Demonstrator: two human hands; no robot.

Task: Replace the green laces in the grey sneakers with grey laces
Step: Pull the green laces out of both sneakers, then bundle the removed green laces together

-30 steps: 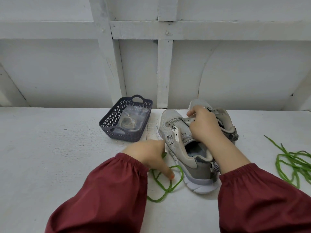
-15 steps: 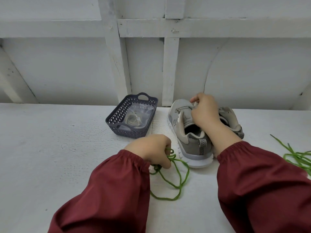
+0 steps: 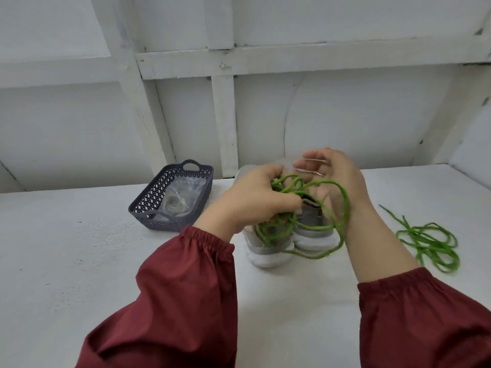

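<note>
gathering the green lace [image 3: 277, 231], left hand [image 3: 252, 200] clamps the bundle, right hand [image 3: 337, 179] fingers spread; better to wind loosely, then set it aside.

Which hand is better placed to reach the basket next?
Probably left: the left hand is nearer the basket, but it grips the green lace; the right hand is farther away.

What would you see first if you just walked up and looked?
The bright green lace, bunched in the left grip and looped over the right grip, above the grey sneakers in the middle. A second green lace lies loose at the right, and a dark basket sits left of the sneakers.
</note>
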